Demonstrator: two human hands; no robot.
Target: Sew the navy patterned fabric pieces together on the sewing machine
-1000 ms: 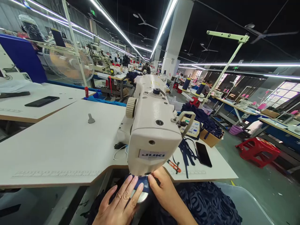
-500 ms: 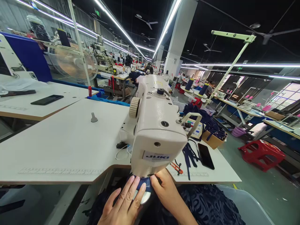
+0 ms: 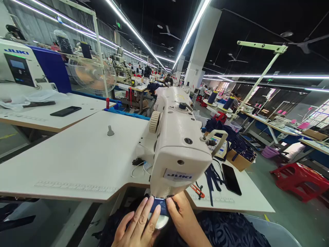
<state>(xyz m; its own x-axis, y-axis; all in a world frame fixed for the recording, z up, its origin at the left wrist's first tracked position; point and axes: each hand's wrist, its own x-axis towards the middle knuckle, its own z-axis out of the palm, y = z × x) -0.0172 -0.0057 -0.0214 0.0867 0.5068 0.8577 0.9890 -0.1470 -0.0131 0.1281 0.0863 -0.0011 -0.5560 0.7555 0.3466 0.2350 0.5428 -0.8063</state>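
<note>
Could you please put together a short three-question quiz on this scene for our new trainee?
1. Multiple choice: What is the left hand resting on?
a) the cardboard box
b) the blue piece under the machine's head
c) a black phone

2. True or false: The red stool stands on the floor, to the right of the white table in the picture.

3. Fill in the blank: The label on the front of the nearest sewing machine reads ____.

Key:
1. b
2. True
3. JUKI
</note>
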